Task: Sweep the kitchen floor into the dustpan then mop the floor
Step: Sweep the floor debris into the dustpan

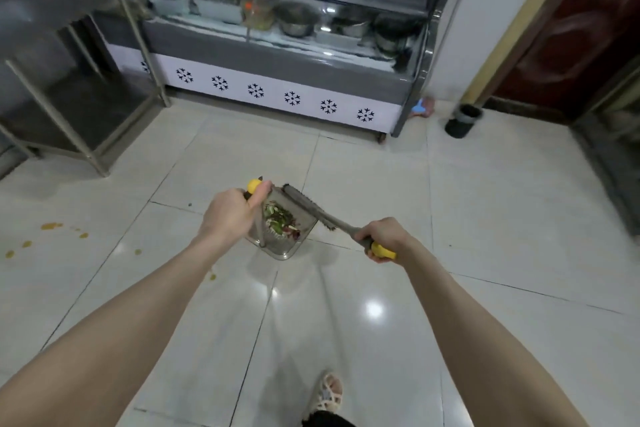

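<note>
At mid-frame we grip the dustpan handle in our left hand and the brush in our right hand, over gathered scraps. Sweeping looks nearly done; emptying comes next, then mopping the orange spots at left.

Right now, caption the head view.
Left hand holds the grey plastic dustpan of vegetable scraps; right hand grips the grey yellow-tipped broom.
</note>
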The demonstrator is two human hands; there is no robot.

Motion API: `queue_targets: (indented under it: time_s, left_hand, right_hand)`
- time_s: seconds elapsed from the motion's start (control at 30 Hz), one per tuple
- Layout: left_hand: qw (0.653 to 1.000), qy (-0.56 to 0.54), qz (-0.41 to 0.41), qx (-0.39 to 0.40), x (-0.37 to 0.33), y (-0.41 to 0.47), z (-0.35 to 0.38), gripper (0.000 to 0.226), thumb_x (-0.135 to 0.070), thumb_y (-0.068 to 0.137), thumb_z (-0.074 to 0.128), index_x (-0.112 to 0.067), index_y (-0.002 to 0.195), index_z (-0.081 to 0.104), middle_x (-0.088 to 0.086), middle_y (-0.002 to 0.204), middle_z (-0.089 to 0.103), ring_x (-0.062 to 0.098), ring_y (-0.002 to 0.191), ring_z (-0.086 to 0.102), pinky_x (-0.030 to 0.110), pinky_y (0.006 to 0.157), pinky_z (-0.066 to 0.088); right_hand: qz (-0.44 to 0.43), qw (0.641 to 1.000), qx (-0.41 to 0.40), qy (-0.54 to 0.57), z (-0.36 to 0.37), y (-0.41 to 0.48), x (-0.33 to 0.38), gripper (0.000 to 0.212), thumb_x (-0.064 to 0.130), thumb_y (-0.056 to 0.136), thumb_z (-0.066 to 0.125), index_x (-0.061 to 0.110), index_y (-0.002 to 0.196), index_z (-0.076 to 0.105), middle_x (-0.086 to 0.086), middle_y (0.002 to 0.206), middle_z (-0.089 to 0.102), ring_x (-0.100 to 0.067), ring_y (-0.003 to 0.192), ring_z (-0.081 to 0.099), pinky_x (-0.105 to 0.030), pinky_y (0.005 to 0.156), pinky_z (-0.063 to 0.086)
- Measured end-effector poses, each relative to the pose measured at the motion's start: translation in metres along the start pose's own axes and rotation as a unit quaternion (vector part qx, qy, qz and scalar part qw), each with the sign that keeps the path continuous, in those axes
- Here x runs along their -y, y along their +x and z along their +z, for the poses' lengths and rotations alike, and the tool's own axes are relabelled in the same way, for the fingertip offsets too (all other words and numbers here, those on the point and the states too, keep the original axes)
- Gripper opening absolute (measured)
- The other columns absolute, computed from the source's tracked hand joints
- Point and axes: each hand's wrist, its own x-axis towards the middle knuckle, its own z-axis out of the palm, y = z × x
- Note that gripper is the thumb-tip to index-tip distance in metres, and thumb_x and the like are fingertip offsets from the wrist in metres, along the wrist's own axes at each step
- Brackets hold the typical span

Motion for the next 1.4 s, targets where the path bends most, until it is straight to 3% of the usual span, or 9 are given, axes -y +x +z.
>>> queue_targets:
  time_s: [0.13,0.27,0.6,0.73,0.87,1.13,1.4]
  left_hand:
    - [0.999,-0.002,0.037,0.015,-0.089,0.046,0.063,0.068,-0.059,0.095,0.038,-0.006,0.055,0.047,0.008,0.051,0.047,0.023,0.055,0.046,0.035,0.053,0.029]
    - [0.996,-0.015,0.069,0.051,-0.154,0.084,0.112,0.069,-0.058,0.095,0.038,0.0,0.065,0.059,0.008,0.053,0.049,0.024,0.058,0.048,0.034,0.059,0.035]
    - [0.982,-0.012,0.147,0.115,-0.305,0.193,0.238,0.065,-0.06,0.094,0.039,-0.009,0.056,0.054,0.005,0.053,0.05,0.021,0.056,0.048,0.033,0.06,0.033]
    - [0.974,-0.002,0.173,0.145,-0.373,0.259,0.293,0.07,-0.063,0.093,0.037,-0.003,0.071,0.066,0.006,0.055,0.052,0.027,0.062,0.052,0.033,0.061,0.036]
    - [0.964,0.015,0.209,0.166,-0.448,0.314,0.33,0.069,-0.06,0.095,0.036,-0.004,0.064,0.06,0.004,0.054,0.05,0.027,0.062,0.05,0.034,0.06,0.033]
    - [0.943,0.049,0.271,0.185,-0.59,0.402,0.399,0.053,-0.06,0.093,0.04,-0.027,0.052,0.044,0.002,0.052,0.048,0.023,0.055,0.047,0.034,0.059,0.034]
    - [0.956,0.082,0.24,0.146,-0.72,0.468,0.485,0.059,-0.062,0.092,0.04,-0.019,0.053,0.043,0.007,0.052,0.047,0.027,0.055,0.051,0.035,0.054,0.035]
  right_hand:
    - [0.02,0.999,-0.029,0.036,-0.101,0.036,0.0,0.006,-0.004,0.075,0.057,-0.001,0.072,0.054,-0.01,0.059,0.048,-0.021,0.045,0.045,-0.021,0.043,0.037]
    - [0.045,0.995,-0.056,0.075,-0.172,0.061,-0.009,0.011,-0.005,0.076,0.058,0.001,0.069,0.052,-0.009,0.059,0.046,-0.021,0.048,0.044,-0.02,0.042,0.038]
    - [0.073,0.977,-0.138,0.145,-0.336,0.133,-0.014,0.016,-0.004,0.079,0.058,0.003,0.067,0.05,-0.009,0.06,0.047,-0.021,0.048,0.046,-0.021,0.043,0.039]
    - [0.083,0.969,-0.164,0.163,-0.403,0.184,0.002,0.017,-0.005,0.08,0.056,0.002,0.066,0.049,-0.009,0.058,0.046,-0.021,0.045,0.044,-0.018,0.037,0.036]
    - [0.094,0.969,-0.177,0.146,-0.476,0.232,0.035,0.014,-0.003,0.08,0.056,0.001,0.067,0.05,-0.009,0.058,0.048,-0.022,0.045,0.046,-0.018,0.037,0.037]
    - [0.081,0.968,-0.191,0.144,-0.608,0.313,0.074,0.021,-0.005,0.08,0.054,0.004,0.061,0.048,-0.009,0.053,0.046,-0.019,0.031,0.042,-0.015,0.033,0.031]
    - [0.06,0.987,-0.146,0.032,-0.765,0.407,0.102,0.022,0.0,0.079,0.053,0.005,0.059,0.046,-0.007,0.052,0.046,-0.022,0.041,0.046,-0.019,0.037,0.037]
